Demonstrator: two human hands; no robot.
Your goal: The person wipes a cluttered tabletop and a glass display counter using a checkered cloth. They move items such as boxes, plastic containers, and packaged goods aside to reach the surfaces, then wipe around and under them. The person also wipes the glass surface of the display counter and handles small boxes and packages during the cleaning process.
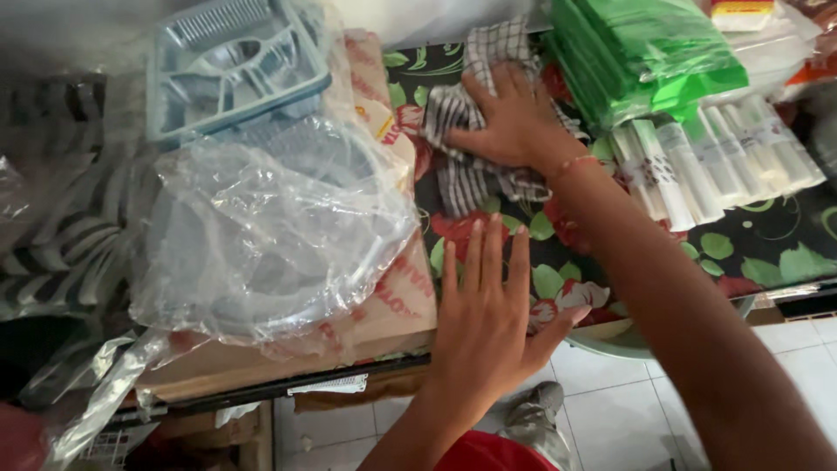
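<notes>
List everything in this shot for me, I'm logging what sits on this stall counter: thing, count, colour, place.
Checked cloth: one, black and white, counter centre top, under the right hand.
Floral table cover: one, black with red flowers and green leaves, right half.
Plastic trays: a stack, pale blue-grey, top left; count unclear.
Clear plastic bag: one, transparent, left centre, over round lids.
Cardboard box: one, tan with red print, under the bag.
Green bag packs: a stack, green, top right.
Rolled bags: a row, white, right.
Floor tiles: white, bottom right.
Left hand: flat on counter edge.
Right hand: pressing the cloth.
</notes>
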